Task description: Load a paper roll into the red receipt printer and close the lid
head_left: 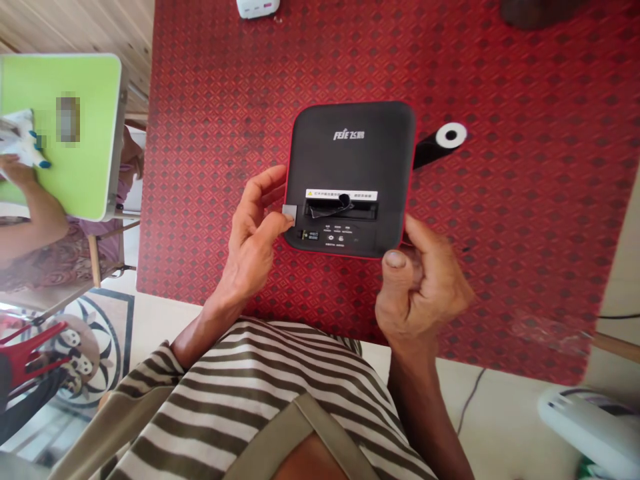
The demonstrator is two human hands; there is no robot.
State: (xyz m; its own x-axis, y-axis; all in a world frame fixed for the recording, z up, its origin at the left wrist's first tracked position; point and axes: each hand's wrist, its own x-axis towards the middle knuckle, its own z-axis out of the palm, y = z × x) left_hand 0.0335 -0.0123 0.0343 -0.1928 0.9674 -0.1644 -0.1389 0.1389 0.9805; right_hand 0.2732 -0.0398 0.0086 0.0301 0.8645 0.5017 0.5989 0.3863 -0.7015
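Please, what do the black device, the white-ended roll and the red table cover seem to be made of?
Black device: probably matte plastic, judging by its smooth, rounded body.
Roll: likely wound paper, from its pale ring-shaped end; black outside unclear.
Table cover: low-sheen vinyl or cloth; the dense repeating pattern fits either.

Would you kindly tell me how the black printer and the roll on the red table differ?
The printer is a rounded box; the roll is a white-ended cylinder. The left hand and right hand hold the printer; neither touches the roll on the table. The printer's face shows, while the roll is partly hidden behind it. Both have black surfaces.
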